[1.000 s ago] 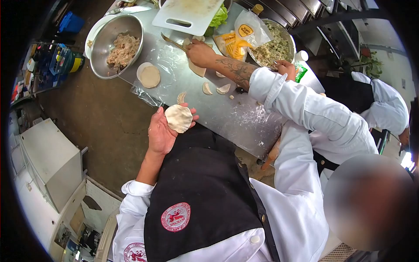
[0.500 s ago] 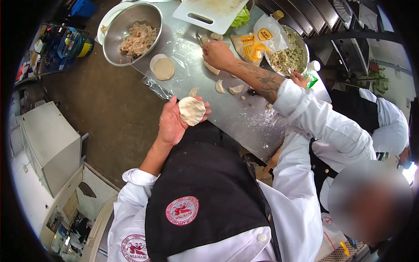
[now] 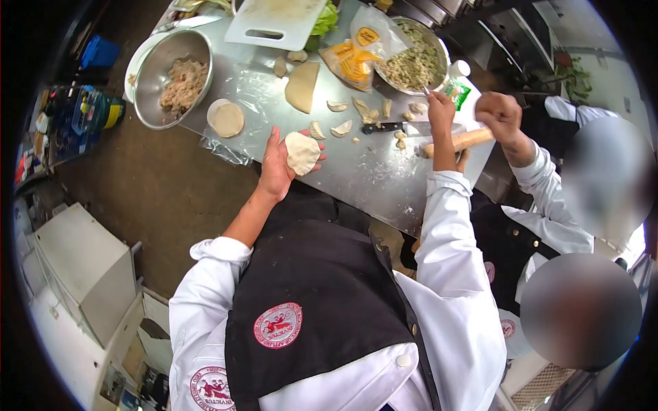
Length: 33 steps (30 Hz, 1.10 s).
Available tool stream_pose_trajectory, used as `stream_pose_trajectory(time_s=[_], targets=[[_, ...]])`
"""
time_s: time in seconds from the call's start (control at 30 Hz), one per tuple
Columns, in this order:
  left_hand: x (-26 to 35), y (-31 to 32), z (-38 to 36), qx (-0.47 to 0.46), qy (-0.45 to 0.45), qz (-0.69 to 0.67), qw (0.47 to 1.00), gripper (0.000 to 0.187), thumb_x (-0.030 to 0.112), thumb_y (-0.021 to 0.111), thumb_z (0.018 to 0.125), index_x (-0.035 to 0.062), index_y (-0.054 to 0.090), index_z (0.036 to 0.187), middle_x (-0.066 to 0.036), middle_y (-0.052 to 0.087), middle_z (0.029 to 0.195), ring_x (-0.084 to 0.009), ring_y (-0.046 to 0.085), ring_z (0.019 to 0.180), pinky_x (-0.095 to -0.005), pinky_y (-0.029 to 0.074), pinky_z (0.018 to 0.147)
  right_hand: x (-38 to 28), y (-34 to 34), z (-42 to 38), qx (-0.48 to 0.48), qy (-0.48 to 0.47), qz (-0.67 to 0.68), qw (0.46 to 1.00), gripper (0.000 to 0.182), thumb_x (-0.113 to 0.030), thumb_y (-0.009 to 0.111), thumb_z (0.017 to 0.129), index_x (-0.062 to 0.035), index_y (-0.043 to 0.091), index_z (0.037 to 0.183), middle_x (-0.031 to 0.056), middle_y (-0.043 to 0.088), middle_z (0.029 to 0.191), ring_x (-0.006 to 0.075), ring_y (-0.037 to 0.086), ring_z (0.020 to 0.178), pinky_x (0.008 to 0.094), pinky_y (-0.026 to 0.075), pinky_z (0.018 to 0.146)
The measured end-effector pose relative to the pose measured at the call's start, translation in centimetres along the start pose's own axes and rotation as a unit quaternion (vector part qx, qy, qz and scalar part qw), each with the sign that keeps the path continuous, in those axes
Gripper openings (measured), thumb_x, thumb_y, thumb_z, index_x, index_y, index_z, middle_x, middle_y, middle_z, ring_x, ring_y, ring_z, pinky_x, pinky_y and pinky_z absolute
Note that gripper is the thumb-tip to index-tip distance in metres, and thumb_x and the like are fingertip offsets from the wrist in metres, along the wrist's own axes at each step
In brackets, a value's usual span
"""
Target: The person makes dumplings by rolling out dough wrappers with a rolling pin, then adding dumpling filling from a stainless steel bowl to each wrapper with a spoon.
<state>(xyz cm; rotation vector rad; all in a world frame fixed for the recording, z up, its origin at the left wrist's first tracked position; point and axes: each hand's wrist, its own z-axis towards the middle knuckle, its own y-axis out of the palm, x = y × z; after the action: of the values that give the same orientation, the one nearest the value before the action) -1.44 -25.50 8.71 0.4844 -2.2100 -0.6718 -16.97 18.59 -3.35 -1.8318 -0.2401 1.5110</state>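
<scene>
My left hand [image 3: 275, 166] is held palm up with a round dumpling wrapper [image 3: 302, 153] lying across the palm and fingers. With my right hand [image 3: 442, 109] I grip a thin metal utensil [image 3: 425, 90] at the rim of a metal bowl of greenish chopped filling [image 3: 410, 63]; its far end is hard to make out. Between my hands, several folded dumplings [image 3: 340, 128] and dough pieces lie on the steel table [image 3: 370, 175]. A black-handled knife [image 3: 382, 128] rests among them.
A steel bowl [image 3: 140, 96] of pinkish filling stands at left, near stacked wrappers [image 3: 227, 119] on plastic film. Behind are a dough sheet [image 3: 301, 88], a white cutting board [image 3: 274, 20] and a yellow-printed bag [image 3: 346, 58]. At right, a co-worker's hand [image 3: 499, 111] is by a rolling pin [image 3: 467, 140].
The co-worker's tattooed arm has withdrawn from over the table to the rolling pin at right, uncovering the dough sheet and knife. The view has shifted; my left hand still holds the wrapper.
</scene>
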Motion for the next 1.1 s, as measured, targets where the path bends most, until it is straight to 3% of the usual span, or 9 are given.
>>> stream_pose_trajectory(time_s=[0.03, 0.17, 0.27, 0.47, 0.6, 0.83, 0.93, 1.1], targets=[[-0.4, 0.4, 1.0, -0.006, -0.003, 0.004, 1.000, 0.093, 0.076, 0.022, 0.101, -0.0005, 0.045, 0.147, -0.024, 0.066, 0.129, -0.0364, 0.068, 0.116, -0.0441, 0.055, 0.099, -2.7, 0.2, -1.4, 0.013, 0.044, -0.025, 0.999, 0.029, -0.023, 0.066, 0.091, -0.0029, 0.079, 0.108, 0.0171, 0.077, 0.095, 0.0269, 0.073, 0.085, 0.0388, 0.055, 0.084], [-1.5, 2.5, 4.8, -0.024, -0.022, 0.015, 0.999, 0.095, 0.081, 0.023, 0.098, 0.0023, 0.044, 0.147, -0.026, 0.065, 0.130, -0.0386, 0.067, 0.117, -0.0474, 0.055, 0.099, -3.5, 0.6, -2.3, 0.020, 0.086, 0.025, 0.996, 0.027, -0.023, 0.067, 0.089, -0.0056, 0.081, 0.104, 0.0178, 0.077, 0.090, 0.0271, 0.074, 0.086, 0.0381, 0.055, 0.084], [-2.2, 4.0, 7.6, -0.082, -0.065, -0.126, 0.987, 0.100, 0.084, 0.024, 0.095, 0.0022, 0.045, 0.147, -0.028, 0.058, 0.140, -0.0446, 0.060, 0.126, -0.0535, 0.051, 0.105, -5.0, 0.1, -3.5, 0.033, 0.078, 0.024, 0.996, 0.028, -0.023, 0.066, 0.089, -0.0047, 0.080, 0.105, 0.0182, 0.077, 0.090, 0.0281, 0.074, 0.085, 0.0381, 0.055, 0.083], [-3.5, 7.5, 12.1, -0.098, -0.079, -0.136, 0.983, 0.102, 0.086, 0.023, 0.094, 0.0001, 0.047, 0.144, -0.028, 0.055, 0.143, -0.0469, 0.055, 0.131, -0.0562, 0.048, 0.108, -8.4, -2.9, -7.8, 0.025, 0.078, 0.055, 0.995, 0.027, -0.024, 0.066, 0.092, -0.0062, 0.079, 0.107, 0.0162, 0.076, 0.086, 0.0261, 0.072, 0.082, 0.0375, 0.054, 0.081], [-4.5, 9.3, 12.5, -0.131, -0.096, -0.141, 0.977, 0.103, 0.086, 0.024, 0.093, -0.0001, 0.043, 0.146, -0.030, 0.054, 0.144, -0.0490, 0.055, 0.132, -0.0568, 0.047, 0.109, -9.2, -4.5, -12.5, 0.034, 0.047, 0.111, 0.992, 0.023, -0.018, 0.065, 0.095, -0.0011, 0.078, 0.106, 0.0133, 0.076, 0.086, 0.0177, 0.070, 0.080, 0.0334, 0.053, 0.076], [-5.8, 12.8, 11.0, -0.128, -0.150, -0.110, 0.974, 0.099, 0.079, 0.022, 0.098, -0.0033, 0.038, 0.150, -0.031, 0.049, 0.148, -0.0478, 0.050, 0.136, -0.0579, 0.044, 0.113, -12.4, -8.0, -20.5, -0.027, 0.132, 0.078, 0.988, 0.023, -0.018, 0.065, 0.093, -0.0042, 0.078, 0.107, 0.0196, 0.074, 0.090, 0.0289, 0.072, 0.080, 0.0379, 0.055, 0.077], [-6.1, 13.3, 10.0, -0.154, -0.159, -0.094, 0.971, 0.101, 0.077, 0.018, 0.099, -0.0060, 0.032, 0.155, -0.029, 0.048, 0.150, -0.0442, 0.048, 0.139, -0.0566, 0.042, 0.115, -12.5, -8.8, -22.9, -0.010, 0.091, 0.055, 0.994, 0.022, -0.018, 0.065, 0.093, -0.0047, 0.077, 0.107, 0.0193, 0.074, 0.098, 0.0320, 0.071, 0.086, 0.0383, 0.054, 0.079], [-6.3, 14.1, 7.9, -0.174, -0.175, -0.100, 0.964, 0.099, 0.077, 0.019, 0.099, -0.0049, 0.036, 0.153, -0.029, 0.046, 0.151, -0.0458, 0.047, 0.140, -0.0556, 0.042, 0.115, -12.9, -9.3, -26.0, -0.013, 0.114, 0.058, 0.992, 0.021, -0.017, 0.066, 0.093, -0.0043, 0.077, 0.106, 0.0185, 0.073, 0.101, 0.0339, 0.070, 0.087, 0.0402, 0.054, 0.078]])
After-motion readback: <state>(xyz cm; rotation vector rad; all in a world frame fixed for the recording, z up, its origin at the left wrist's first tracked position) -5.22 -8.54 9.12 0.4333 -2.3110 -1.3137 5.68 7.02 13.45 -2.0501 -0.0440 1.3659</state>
